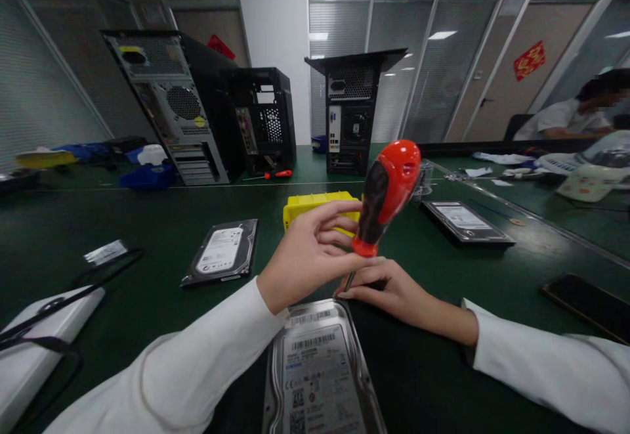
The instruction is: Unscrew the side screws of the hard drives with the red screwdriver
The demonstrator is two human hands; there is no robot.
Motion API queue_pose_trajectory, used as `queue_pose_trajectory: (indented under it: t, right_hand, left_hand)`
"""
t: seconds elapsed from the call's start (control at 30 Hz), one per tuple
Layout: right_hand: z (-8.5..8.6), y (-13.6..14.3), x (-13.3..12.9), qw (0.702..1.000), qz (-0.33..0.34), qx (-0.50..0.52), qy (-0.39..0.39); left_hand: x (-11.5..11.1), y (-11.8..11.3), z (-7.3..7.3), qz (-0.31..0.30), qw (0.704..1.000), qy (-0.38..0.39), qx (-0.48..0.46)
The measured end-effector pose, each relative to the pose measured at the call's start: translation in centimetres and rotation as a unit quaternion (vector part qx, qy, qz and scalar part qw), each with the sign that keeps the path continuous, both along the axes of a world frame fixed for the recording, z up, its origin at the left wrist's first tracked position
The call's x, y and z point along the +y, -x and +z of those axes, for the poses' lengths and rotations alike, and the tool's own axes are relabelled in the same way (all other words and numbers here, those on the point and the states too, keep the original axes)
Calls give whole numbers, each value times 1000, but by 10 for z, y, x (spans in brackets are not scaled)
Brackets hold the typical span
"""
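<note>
A red and black screwdriver (388, 191) stands tilted over the far right corner of a silver hard drive (319, 368), handle up. My left hand (315, 250) is closed on the lower end of its handle. Beneath it, my right hand (394, 289) has its fingers pinched around the thin shaft near that corner; the tip is hidden by the fingers. The drive lies label up on the dark green table (162, 329), close to my body. Behind my left hand sits a yellow bin (319, 203), partly covered by it.
Hard drives lie at left (224, 250) and right (465, 220). A phone (588, 303) is at far right, a white box (44, 348) with a black cable at near left. Computer cases (349, 119) stand behind. A person (566, 115) sits at the back right.
</note>
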State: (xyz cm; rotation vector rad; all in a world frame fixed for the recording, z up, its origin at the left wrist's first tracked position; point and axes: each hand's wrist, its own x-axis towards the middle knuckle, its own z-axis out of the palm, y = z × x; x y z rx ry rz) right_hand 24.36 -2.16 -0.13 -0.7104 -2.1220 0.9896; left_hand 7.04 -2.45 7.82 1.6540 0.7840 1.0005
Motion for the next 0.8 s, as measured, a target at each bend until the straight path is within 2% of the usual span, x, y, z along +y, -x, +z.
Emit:
queue_pose_trajectory:
  t: [0.2,0.33,0.47,0.63,0.8]
  right_hand:
    - [0,3,1,1000,0,5,24]
    - [1,4,1,999,-8,-4,49]
    - [4,3,0,997,17,-34,66]
    - [9,-4,3,992,72,-57,91]
    - [10,-9,7,988,105,-73,85]
  left_hand:
    - [4,-2,9,18,999,-30,-28]
    - [7,-2,10,49,998,-11,-45]
    - [9,0,9,31,999,-2,-36]
    - [10,4,5,11,999,-45,-10]
    - [7,6,8,-19,998,-46,26]
